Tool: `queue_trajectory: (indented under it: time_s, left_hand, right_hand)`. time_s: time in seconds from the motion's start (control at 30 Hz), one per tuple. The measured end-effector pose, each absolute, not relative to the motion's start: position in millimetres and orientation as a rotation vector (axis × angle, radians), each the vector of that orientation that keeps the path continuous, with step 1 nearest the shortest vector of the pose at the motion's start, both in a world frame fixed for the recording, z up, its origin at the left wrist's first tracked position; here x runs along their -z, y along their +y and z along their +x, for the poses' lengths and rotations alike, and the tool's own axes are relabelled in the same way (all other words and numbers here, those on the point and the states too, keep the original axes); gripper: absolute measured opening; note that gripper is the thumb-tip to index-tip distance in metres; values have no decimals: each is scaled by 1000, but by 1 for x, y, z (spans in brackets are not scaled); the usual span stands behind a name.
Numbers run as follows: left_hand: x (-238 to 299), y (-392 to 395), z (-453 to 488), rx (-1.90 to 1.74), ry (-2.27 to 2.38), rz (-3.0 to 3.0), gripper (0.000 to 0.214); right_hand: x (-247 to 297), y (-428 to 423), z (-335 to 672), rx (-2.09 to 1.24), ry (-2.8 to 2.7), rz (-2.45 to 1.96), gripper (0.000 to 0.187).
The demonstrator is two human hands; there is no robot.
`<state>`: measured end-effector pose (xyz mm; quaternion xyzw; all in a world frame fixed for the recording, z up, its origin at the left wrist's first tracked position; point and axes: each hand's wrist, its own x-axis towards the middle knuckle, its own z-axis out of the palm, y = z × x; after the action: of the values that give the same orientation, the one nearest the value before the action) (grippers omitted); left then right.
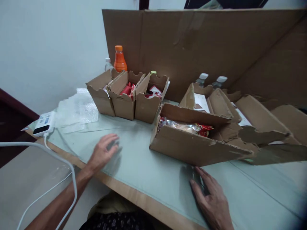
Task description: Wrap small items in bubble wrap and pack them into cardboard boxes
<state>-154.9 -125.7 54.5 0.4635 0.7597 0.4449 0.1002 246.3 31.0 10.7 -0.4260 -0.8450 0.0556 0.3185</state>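
My left hand (103,152) hovers over or rests on the pale green tabletop (136,153), fingers apart and holding nothing. On the right, my right hand (211,198) is by the table's front, thumb spread from the fingers, with nothing in it. Its fingertips come close to the lower edge of a long cardboard box (192,145); whether they touch it I cannot tell. Inside that box lie a clear plastic packet (179,125) and a red packet (203,130). Three narrow cardboard boxes (123,107) stand beyond my left hand, two showing red packets (128,89).
A large cardboard sheet (168,41) stands behind. An orange bottle (120,59) and white-capped bottles (220,81) rise behind the boxes. More open boxes (261,115) stand at right. Bubble wrap (80,107) and a white device (44,123) with a cable (74,182) are at left.
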Motion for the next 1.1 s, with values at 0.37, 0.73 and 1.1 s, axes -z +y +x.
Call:
queue_trajectory:
  time_s: [0.37, 0.73, 1.1]
  left_hand:
    - [-95, -91, -357, -1319, 2833, 463, 40]
    - [-115, -121, -296, -1812, 2434, 399, 25]
    - [-64, -179, -55, -1599, 1414, 277, 49]
  right_hand:
    - [0, 40, 250, -132, -2278, -1121, 34]
    - [-12, 37, 246, -85, -2228, -1157, 32]
    - [-47, -93, 167, -1542, -1694, -1006, 84]
